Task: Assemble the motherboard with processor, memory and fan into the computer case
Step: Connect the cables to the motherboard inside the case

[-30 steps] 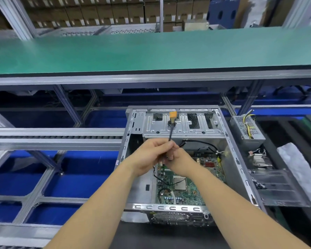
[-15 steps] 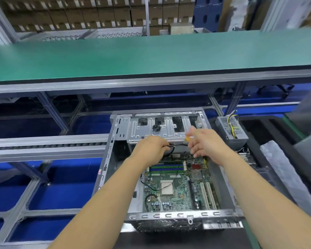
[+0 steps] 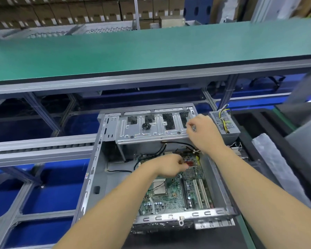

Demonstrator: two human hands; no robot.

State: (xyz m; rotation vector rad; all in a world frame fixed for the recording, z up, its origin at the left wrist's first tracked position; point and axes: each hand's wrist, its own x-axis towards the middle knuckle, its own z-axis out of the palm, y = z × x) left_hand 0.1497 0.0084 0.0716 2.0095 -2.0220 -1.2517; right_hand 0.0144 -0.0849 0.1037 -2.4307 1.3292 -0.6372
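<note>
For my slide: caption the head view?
Left hand over motherboard in case; right hand at drive cage.

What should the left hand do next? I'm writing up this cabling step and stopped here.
Probably press the connector down onto the motherboard: the left hand is curled low over the board's far edge, while the right hand is raised by the drive cage. The plug itself is hidden.

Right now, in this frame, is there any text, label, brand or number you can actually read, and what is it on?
No text can be read.
Cardboard boxes: pale labels, too small and blurred.
Motherboard: white printing and chip markings, too small to make out.
Computer case: small coloured sticker on the left wall, illegible.
Power supply beside the case: no legible marking.
</note>
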